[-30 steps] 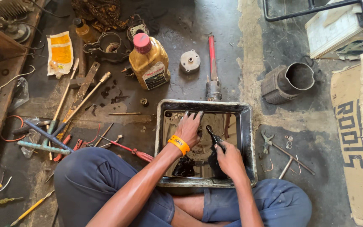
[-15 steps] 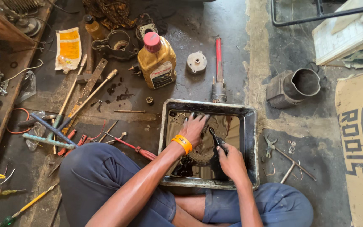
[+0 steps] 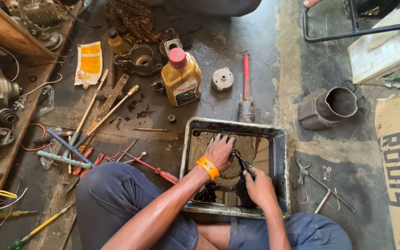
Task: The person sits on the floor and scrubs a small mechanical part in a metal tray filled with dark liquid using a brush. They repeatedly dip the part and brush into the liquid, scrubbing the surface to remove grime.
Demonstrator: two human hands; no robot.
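My left hand (image 3: pixel 220 151) is pressing, fingers spread, into the oily rectangular metal tray (image 3: pixel 281 139). My right hand (image 3: pixel 258 185) is gripping a thin dark tool (image 3: pixel 241 160). Both are staying put since before.

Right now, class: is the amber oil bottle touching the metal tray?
Apart. The head view shows bare floor between the amber oil bottle and the metal tray.

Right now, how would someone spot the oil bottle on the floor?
Start at the black metal tray between the person's knees. Look beyond its far left corner: the amber oil bottle stands upright there, the only thing nearby with a red cap.
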